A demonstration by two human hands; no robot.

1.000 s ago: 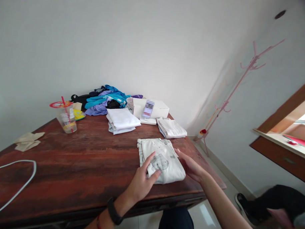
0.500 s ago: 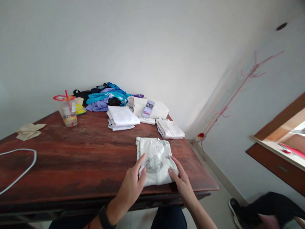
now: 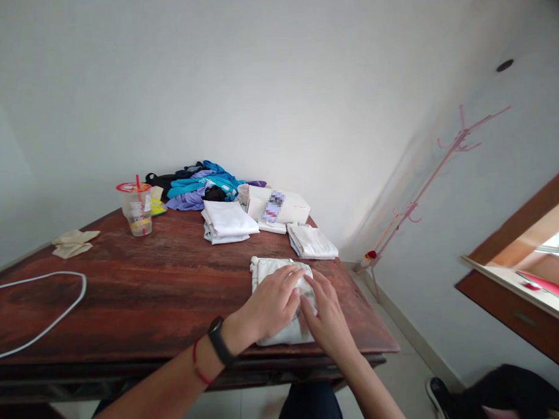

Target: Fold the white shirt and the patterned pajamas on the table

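Observation:
A folded white garment with a grey print (image 3: 284,336) lies flat near the front edge of the dark wooden table (image 3: 163,299). My left hand (image 3: 274,300) rests across its top, fingers stretched towards the right and covering much of the print. On the garment's right side lies my right hand (image 3: 326,307), palm down with its fingers extended. The fingertips of both hands come close together over the cloth. Just behind it are a folded white cloth stack (image 3: 312,241) at the right and another white stack (image 3: 229,220) further left.
A white box (image 3: 279,204) stands at the back, beside a heap of blue, purple and black clothes (image 3: 205,184). To the left are a plastic cup with a straw (image 3: 139,214), beige napkins (image 3: 74,242) and a white cable (image 3: 84,283). A pink coat rack (image 3: 425,186) leans rightwards.
Both hands have moved from gripping the garment's sides to lying on top of it, the left hand reaching inward and forward. The garment stays in about the same place.

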